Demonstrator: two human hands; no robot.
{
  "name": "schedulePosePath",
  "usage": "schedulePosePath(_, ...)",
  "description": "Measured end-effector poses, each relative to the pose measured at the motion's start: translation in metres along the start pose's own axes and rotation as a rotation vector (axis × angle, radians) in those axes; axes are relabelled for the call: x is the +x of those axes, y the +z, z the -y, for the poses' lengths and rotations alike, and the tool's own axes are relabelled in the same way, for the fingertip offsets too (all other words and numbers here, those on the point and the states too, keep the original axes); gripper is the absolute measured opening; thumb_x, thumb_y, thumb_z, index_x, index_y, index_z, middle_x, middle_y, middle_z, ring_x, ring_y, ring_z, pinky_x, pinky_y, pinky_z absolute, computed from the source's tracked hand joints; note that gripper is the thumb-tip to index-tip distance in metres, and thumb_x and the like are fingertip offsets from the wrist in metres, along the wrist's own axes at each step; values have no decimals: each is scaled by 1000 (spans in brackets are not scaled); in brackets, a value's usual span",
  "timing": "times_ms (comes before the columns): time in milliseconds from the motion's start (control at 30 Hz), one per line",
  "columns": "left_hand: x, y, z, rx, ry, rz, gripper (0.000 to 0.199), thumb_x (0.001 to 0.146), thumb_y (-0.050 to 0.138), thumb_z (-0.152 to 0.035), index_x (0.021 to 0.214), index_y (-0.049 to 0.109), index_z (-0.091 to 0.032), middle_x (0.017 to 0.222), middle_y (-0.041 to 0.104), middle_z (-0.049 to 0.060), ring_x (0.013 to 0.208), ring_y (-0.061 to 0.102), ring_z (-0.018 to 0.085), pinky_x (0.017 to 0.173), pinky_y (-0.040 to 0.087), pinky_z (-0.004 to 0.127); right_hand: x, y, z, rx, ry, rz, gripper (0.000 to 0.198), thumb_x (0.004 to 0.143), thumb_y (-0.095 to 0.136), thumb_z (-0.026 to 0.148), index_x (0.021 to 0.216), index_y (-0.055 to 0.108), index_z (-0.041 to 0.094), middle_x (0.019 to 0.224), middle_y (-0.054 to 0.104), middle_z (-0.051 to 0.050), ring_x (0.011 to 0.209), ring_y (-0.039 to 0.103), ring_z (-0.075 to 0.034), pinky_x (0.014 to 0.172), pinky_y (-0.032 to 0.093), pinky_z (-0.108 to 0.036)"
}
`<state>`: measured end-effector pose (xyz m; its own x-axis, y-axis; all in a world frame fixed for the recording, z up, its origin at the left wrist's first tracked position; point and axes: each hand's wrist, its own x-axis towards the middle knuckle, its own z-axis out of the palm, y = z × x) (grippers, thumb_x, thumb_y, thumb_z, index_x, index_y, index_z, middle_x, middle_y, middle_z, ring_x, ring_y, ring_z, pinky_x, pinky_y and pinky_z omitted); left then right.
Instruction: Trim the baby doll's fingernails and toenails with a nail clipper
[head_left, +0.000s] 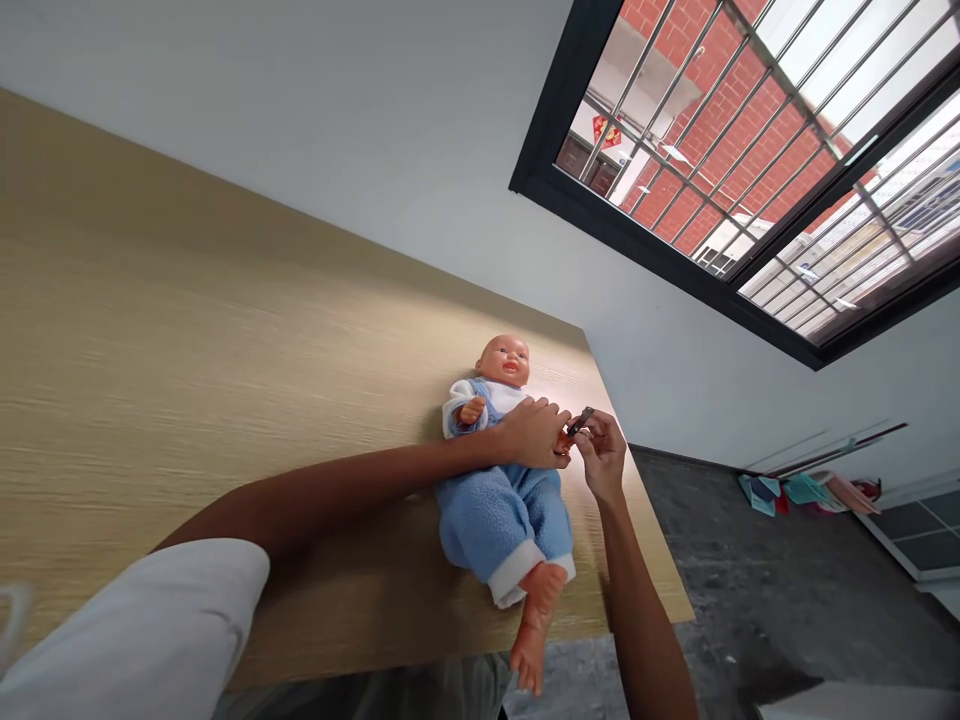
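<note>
A baby doll point(484, 530) in a blue romper with white cuffs lies on its back on the wooden table point(225, 350), one bare foot hanging over the front edge. My left hand point(536, 432) reaches across its chest and is closed around the doll's hand point(562, 443). Pinched between the fingers of my right hand point(604, 450) is a small dark nail clipper point(580, 420), its end right at the doll's fingers. Whether the clipper's jaws touch them is too small to tell. The doll's other arm point(471, 410) rests bent on the near side of its chest.
A pale wall point(337, 130) runs behind the table, with a barred, dark-framed window point(675, 240) at the upper right. Beyond the table's right edge lies a dark floor point(720, 540). Brooms or mops and colourful dustpan-like items point(806, 490) are by the far wall.
</note>
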<state>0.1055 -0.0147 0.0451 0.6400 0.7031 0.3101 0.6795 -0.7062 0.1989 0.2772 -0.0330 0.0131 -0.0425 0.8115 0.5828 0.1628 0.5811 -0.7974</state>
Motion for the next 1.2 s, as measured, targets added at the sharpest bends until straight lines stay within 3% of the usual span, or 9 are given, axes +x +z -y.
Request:
schedulePosePath(167,0,1,1,2,7,-10,39,80,54,-43,102,62,-12,104,66,16,97,63,33,86,51,46,0,2,0,-11,-2,-25,36,84,73,41,110,55,23,92,72,-4,80,67,-15,63,53,-26)
schedulePosePath(367,-1,-2,0,16,-22,20,41,79,54,-45,101,66,-12,105,65,17,99,61,34,87,50,48,-2,4,0,-37,-10,-10,40,85,72,38,115,51,23,94,72,-4,87,69,-17,68,56,-27)
schedulePosePath(967,-3,-7,-1,45,-15,105,37,84,51,-43,96,66,-12,105,66,16,101,62,33,88,49,45,-9,3,3,-368,-165,33,22,89,64,26,110,62,20,101,70,-4,83,67,-15,73,56,-30)
schedulePosePath(1200,-3,-8,-2,70,-8,124,40,84,49,-43,98,66,-10,106,66,17,100,63,35,89,50,47,-9,4,4,-434,-199,46,26,87,67,26,112,61,21,103,71,-4,78,66,-14,71,57,-30)
